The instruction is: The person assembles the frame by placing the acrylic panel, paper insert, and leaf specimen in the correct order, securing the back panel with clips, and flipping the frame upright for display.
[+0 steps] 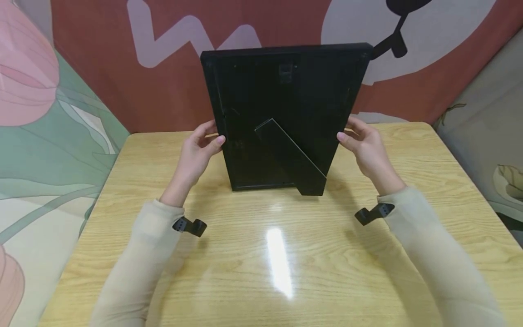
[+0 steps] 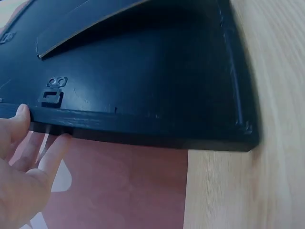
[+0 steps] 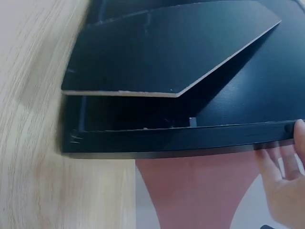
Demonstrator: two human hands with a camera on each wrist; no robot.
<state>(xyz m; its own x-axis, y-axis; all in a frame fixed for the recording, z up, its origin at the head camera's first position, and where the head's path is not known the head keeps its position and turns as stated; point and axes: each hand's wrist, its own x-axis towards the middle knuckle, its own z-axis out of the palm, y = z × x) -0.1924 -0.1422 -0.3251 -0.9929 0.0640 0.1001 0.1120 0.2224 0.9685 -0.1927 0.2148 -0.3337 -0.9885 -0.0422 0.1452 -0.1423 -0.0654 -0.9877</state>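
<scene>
A black picture frame (image 1: 249, 100) stands upright on the table, its back facing me. Its easel leg (image 1: 292, 159) is swung out from the backing and slants down to the lower right. My left hand (image 1: 198, 147) grips the frame's left edge, thumb on the back and fingers behind. On the opposite edge my right hand (image 1: 365, 145) holds it the same way. In the left wrist view a small metal hanger (image 2: 51, 95) sits near the thumb. The right wrist view shows the broad end of the leg standing off the backing. The frame's front is hidden.
The wooden table (image 1: 245, 277) reaches back to a red printed cloth (image 1: 102, 54) hanging behind it. Patterned cloth (image 1: 81, 136) hangs on the left, and more cloth (image 1: 490, 113) on the right. A small black camera (image 1: 189, 225) is strapped to each wrist.
</scene>
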